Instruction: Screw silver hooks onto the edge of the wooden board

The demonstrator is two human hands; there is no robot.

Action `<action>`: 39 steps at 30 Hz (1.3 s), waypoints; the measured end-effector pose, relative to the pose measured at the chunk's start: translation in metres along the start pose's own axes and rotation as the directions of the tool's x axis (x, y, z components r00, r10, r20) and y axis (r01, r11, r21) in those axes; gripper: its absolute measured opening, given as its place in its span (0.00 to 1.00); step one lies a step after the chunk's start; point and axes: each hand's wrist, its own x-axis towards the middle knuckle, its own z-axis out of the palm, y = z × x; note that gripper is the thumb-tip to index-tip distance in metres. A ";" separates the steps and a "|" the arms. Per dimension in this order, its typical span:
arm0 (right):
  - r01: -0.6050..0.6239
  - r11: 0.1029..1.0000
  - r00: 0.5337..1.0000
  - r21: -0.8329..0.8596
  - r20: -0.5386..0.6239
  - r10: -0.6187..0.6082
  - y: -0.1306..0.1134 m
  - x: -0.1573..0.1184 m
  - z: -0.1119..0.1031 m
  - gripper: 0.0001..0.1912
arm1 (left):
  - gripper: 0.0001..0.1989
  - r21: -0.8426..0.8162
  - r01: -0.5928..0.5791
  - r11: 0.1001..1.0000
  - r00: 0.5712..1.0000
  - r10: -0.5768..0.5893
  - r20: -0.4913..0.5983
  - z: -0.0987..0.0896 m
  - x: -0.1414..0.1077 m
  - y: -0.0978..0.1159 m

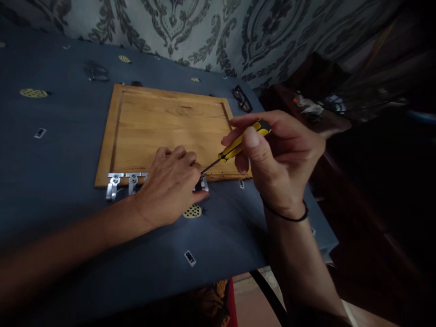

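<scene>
In my right hand (281, 159) is a yellow and black screwdriver (235, 146), its handle held between thumb and fingers. The shaft slants down to the left, and its tip meets the near edge of a framed wooden board (170, 118), beside my left fingers. My left hand (172, 181) is closed over that edge, fingers curled round a silver metal hook (205, 183) that is mostly covered. Two more silver metal hooks, one at the left corner (114, 184) and one beside it (133, 182), sit along the same edge. A further plate is partly hidden behind my left hand.
The board lies flat on a table with a dark blue patterned cloth (102, 268). Eyeglasses (242, 99) rest beyond its far right corner; a dark, blurred object (96, 71) lies at the far left. A patterned curtain (190, 32) hangs behind. Clutter (308, 106) stands right.
</scene>
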 end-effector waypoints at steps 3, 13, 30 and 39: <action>-0.023 0.999 1.000 -0.030 -0.019 0.022 -0.001 0.000 0.000 0.08 | 0.14 -0.002 0.012 1.000 1.000 -0.012 0.022 -0.002 0.001 0.001; -0.020 0.998 0.994 -0.063 -0.104 0.013 -0.005 -0.007 0.007 0.09 | 0.14 0.005 0.020 1.000 0.999 -0.020 0.051 -0.005 0.001 0.001; 0.065 0.994 0.984 -0.084 -0.163 -0.078 -0.011 -0.013 0.013 0.08 | 0.15 -0.025 -0.019 0.999 1.000 0.019 0.000 -0.001 -0.002 -0.001; -0.003 1.000 0.973 -0.007 -0.230 0.001 -0.015 -0.006 0.009 0.10 | 0.15 -0.047 -0.016 0.999 1.000 0.017 0.005 0.000 -0.001 -0.002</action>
